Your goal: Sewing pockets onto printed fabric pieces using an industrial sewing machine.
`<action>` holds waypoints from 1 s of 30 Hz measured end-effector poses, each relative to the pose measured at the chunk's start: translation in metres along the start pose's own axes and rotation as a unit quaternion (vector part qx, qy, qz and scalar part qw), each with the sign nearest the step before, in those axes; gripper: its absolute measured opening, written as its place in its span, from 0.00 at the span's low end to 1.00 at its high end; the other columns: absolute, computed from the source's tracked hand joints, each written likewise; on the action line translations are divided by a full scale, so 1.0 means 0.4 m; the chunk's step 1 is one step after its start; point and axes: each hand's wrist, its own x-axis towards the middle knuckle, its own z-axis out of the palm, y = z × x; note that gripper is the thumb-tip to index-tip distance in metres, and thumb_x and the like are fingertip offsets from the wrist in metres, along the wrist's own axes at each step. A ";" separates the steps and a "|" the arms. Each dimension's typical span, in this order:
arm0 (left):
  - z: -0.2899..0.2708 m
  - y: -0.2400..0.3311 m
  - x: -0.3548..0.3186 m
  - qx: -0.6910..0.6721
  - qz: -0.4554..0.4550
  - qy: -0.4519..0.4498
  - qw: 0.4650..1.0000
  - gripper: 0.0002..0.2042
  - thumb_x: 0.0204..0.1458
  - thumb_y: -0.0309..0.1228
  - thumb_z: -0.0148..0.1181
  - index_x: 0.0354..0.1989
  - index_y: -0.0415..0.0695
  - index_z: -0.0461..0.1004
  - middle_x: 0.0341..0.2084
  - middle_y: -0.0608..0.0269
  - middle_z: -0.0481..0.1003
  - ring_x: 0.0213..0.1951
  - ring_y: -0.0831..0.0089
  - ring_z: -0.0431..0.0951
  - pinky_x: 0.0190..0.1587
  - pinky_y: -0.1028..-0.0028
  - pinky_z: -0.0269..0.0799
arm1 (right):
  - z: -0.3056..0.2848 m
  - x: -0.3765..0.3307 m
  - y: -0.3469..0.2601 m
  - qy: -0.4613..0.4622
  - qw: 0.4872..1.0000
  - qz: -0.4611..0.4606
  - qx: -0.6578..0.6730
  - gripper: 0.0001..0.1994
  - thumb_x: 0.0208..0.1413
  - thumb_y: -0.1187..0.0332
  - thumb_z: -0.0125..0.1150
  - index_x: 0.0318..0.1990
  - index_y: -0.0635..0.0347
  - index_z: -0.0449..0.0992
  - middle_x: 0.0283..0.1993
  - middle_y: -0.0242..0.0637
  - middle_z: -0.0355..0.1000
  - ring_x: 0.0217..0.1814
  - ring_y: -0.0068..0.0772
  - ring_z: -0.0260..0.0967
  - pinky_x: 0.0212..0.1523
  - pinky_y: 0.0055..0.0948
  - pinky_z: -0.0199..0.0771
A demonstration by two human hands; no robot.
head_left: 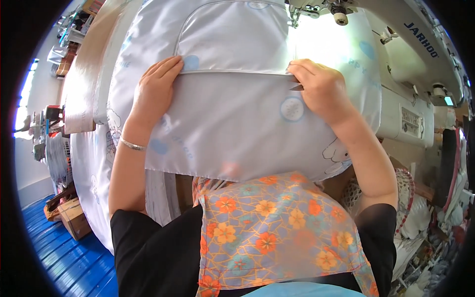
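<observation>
Right, both hands are on the white cloth (222,111), spread across the worktable in front of the body, its near edge hanging by the apron (267,222). A raised seam (232,72) runs almost straight between the hands. Left hand (157,89): fingers bunched together at one end, thumb tucked out of sight, so whether it pinches or just presses, I can't tell. Right hand (322,90): fingers curled at the other end, closed around a small dark blade (297,87) whose tip pokes out toward the left.

My read of the step: squaring up and smoothing that seam. From this hold, the next move calls for even tension and a careful right wrist, with that point so near the fabric. Up beyond the hands, the sewing machine (420,54) throws bright light over the cloth, its needle area (295,19) well apart from the fingers.

Containers, then: a brown box (75,219) sits low on the left by the blue floor (74,262); what's in it, I can't make out.
</observation>
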 end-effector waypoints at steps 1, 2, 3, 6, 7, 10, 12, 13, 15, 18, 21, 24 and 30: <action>0.005 -0.001 -0.005 0.017 -0.001 0.000 1.000 0.20 0.43 0.14 0.52 0.46 0.39 0.76 0.49 0.58 0.76 0.51 0.61 0.75 0.54 0.66 0.71 | -0.001 -0.002 -0.004 -0.002 1.000 -0.005 -0.016 0.12 0.38 0.80 0.63 0.35 0.60 0.76 0.40 0.33 0.77 0.34 0.34 0.76 0.34 0.28 0.78; 0.010 -0.001 -0.008 0.012 -0.011 0.009 1.000 0.20 0.43 0.14 0.52 0.46 0.39 0.76 0.49 0.58 0.76 0.51 0.61 0.75 0.54 0.66 0.71 | -0.003 -0.003 -0.008 -0.010 1.000 -0.003 -0.019 0.12 0.38 0.80 0.63 0.35 0.60 0.76 0.40 0.33 0.77 0.34 0.34 0.76 0.34 0.28 0.78; 0.012 0.000 -0.010 0.021 -0.009 0.010 1.000 0.19 0.43 0.15 0.52 0.46 0.40 0.76 0.49 0.59 0.76 0.50 0.61 0.75 0.54 0.66 0.71 | -0.003 -0.004 -0.013 -0.003 1.000 -0.001 -0.015 0.12 0.39 0.80 0.63 0.36 0.61 0.77 0.40 0.34 0.77 0.35 0.34 0.76 0.34 0.28 0.78; 0.011 0.002 -0.007 0.037 -0.006 0.009 0.999 0.19 0.43 0.15 0.52 0.46 0.40 0.77 0.48 0.59 0.76 0.49 0.62 0.76 0.53 0.67 0.71 | -0.003 -0.006 -0.022 -0.002 1.000 0.011 -0.010 0.13 0.39 0.81 0.62 0.36 0.62 0.77 0.41 0.35 0.77 0.36 0.34 0.77 0.35 0.28 0.79; 0.010 0.003 -0.005 0.047 -0.008 0.011 0.999 0.19 0.43 0.15 0.52 0.45 0.40 0.77 0.48 0.60 0.76 0.49 0.62 0.76 0.53 0.67 0.72 | -0.003 -0.006 -0.023 -0.004 1.000 0.019 -0.006 0.13 0.39 0.81 0.62 0.37 0.62 0.77 0.42 0.35 0.77 0.37 0.34 0.77 0.36 0.28 0.79; 0.007 0.004 -0.001 0.056 -0.006 0.009 0.998 0.19 0.43 0.15 0.52 0.45 0.40 0.77 0.48 0.60 0.76 0.49 0.62 0.76 0.53 0.67 0.71 | -0.002 -0.004 -0.021 -0.008 1.000 0.012 -0.018 0.13 0.39 0.81 0.62 0.37 0.62 0.77 0.42 0.36 0.77 0.38 0.34 0.77 0.36 0.27 0.79; 0.009 0.004 0.001 0.062 -0.011 0.012 0.998 0.18 0.43 0.15 0.52 0.45 0.40 0.77 0.48 0.61 0.77 0.49 0.62 0.76 0.53 0.67 0.71 | 0.001 -0.001 -0.016 -0.008 1.000 0.011 -0.020 0.13 0.40 0.81 0.62 0.37 0.62 0.77 0.43 0.36 0.77 0.38 0.34 0.77 0.37 0.27 0.79; 0.011 0.003 0.003 0.069 -0.013 0.015 0.997 0.18 0.43 0.15 0.52 0.44 0.40 0.77 0.48 0.61 0.77 0.48 0.63 0.76 0.53 0.67 0.71 | 0.003 0.003 -0.010 -0.007 1.000 0.013 -0.021 0.13 0.40 0.81 0.62 0.37 0.62 0.77 0.43 0.36 0.78 0.39 0.35 0.77 0.37 0.27 0.79; 0.016 0.001 0.008 0.064 -0.018 0.016 0.998 0.18 0.44 0.15 0.52 0.44 0.40 0.77 0.48 0.61 0.77 0.48 0.63 0.76 0.53 0.67 0.71 | 0.007 0.007 0.001 -0.008 1.000 0.011 -0.024 0.13 0.40 0.81 0.62 0.37 0.62 0.78 0.43 0.36 0.78 0.39 0.35 0.77 0.37 0.27 0.79; 0.024 -0.007 0.023 0.060 -0.020 0.017 0.998 0.17 0.44 0.16 0.52 0.44 0.41 0.77 0.48 0.62 0.77 0.48 0.63 0.76 0.53 0.67 0.71 | 0.014 0.017 0.022 -0.006 1.000 0.013 -0.027 0.14 0.41 0.81 0.61 0.38 0.61 0.78 0.44 0.35 0.78 0.40 0.34 0.77 0.37 0.27 0.79; 0.034 -0.019 0.043 0.058 -0.019 0.025 0.998 0.17 0.44 0.17 0.52 0.44 0.41 0.77 0.47 0.62 0.77 0.48 0.63 0.76 0.54 0.67 0.71 | 0.021 0.032 0.041 0.002 0.999 0.013 -0.032 0.14 0.42 0.81 0.61 0.39 0.60 0.77 0.46 0.34 0.77 0.41 0.33 0.77 0.37 0.27 0.79; 0.043 -0.027 0.049 0.066 -0.011 0.038 0.997 0.16 0.46 0.17 0.52 0.43 0.40 0.78 0.47 0.62 0.77 0.48 0.63 0.76 0.54 0.67 0.71 | 0.018 0.034 0.043 -0.003 0.999 0.014 -0.030 0.15 0.42 0.81 0.61 0.40 0.59 0.77 0.47 0.32 0.77 0.39 0.33 0.77 0.36 0.26 0.79; 0.043 -0.034 0.020 0.053 -0.029 0.041 0.997 0.14 0.48 0.19 0.52 0.43 0.41 0.78 0.46 0.63 0.77 0.48 0.64 0.77 0.52 0.67 0.72 | 0.010 0.026 0.024 -0.008 0.999 0.043 0.019 0.14 0.42 0.81 0.62 0.39 0.59 0.76 0.41 0.30 0.75 0.33 0.30 0.75 0.33 0.24 0.77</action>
